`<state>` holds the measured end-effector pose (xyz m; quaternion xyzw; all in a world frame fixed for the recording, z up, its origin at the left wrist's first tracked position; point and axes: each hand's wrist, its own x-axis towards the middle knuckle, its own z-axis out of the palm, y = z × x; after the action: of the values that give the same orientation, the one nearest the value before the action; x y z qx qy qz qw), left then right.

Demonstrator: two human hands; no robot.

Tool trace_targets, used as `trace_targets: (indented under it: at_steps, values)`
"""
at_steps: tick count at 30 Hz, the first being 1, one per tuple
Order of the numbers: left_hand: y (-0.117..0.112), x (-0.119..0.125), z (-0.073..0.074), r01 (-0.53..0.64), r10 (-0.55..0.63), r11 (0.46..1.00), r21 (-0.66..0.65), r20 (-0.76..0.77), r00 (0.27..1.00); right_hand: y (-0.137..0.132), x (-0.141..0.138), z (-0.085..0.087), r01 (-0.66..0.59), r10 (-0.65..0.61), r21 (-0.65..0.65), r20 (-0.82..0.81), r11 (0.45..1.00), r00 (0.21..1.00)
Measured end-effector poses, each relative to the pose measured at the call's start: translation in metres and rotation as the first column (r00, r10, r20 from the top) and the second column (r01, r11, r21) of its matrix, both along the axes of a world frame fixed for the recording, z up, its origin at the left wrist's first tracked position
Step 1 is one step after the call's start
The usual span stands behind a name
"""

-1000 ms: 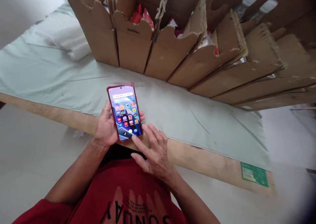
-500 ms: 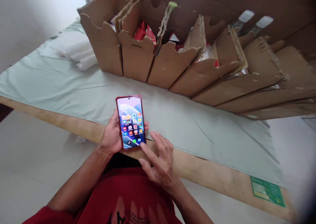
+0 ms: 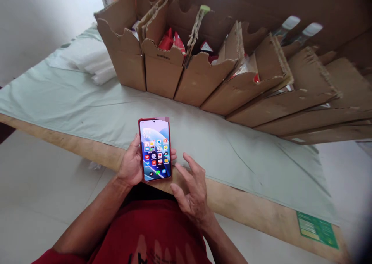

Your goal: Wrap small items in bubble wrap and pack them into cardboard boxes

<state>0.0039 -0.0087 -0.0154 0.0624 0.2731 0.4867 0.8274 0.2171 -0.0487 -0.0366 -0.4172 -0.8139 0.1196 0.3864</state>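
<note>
My left hand [image 3: 132, 165] grips a smartphone [image 3: 155, 149] in a red case, held upright above the near edge of the table [image 3: 232, 204]. Its lit screen shows a home page of app icons. My right hand [image 3: 192, 188] hovers just right of the phone, fingers spread and loosely curled, holding nothing and not touching the screen. Both forearms come up from a red shirt at the bottom of the view.
A pale green cloth [image 3: 87, 105] covers the wooden table. A row of open cardboard boxes [image 3: 203, 78] with red packets inside stands along the far side. Folded white plastic [image 3: 93, 62] lies at the far left. A green label [image 3: 316, 229] sits on the table's right edge.
My right index finger has lifted off the bottom of the phone screen and the hand has drawn back to the right. The view has tilted, so everything sits lower in frame.
</note>
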Motion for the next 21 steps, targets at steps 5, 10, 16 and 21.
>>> trace_targets:
  at_steps: [5, 10, 16, 21]
  values:
    - [-0.003, -0.004, -0.001, -0.01, 0.009, 1.0, -0.023, -0.034, 0.999, -0.001, -0.003, 0.001, -0.018, 0.004, -0.191, -0.073, 0.981, 0.997]
    - [-0.005, -0.01, -0.002, -0.034, 0.034, 0.999, -0.019, -0.031, 0.999, -0.001, -0.01, 0.002, -0.035, 0.015, -0.237, -0.086, 0.971, 0.996]
    - [-0.008, -0.029, 0.0, -0.038, 0.037, 0.999, -0.028, -0.032, 0.999, 0.0, -0.012, -0.002, -0.039, 0.024, -0.248, -0.062, 0.968, 0.998]
    - [-0.007, -0.042, 0.009, -0.12, 0.11, 0.989, -0.091, -0.114, 0.987, -0.001, -0.01, -0.004, -0.025, 0.011, -0.282, -0.051, 0.959, 0.999]
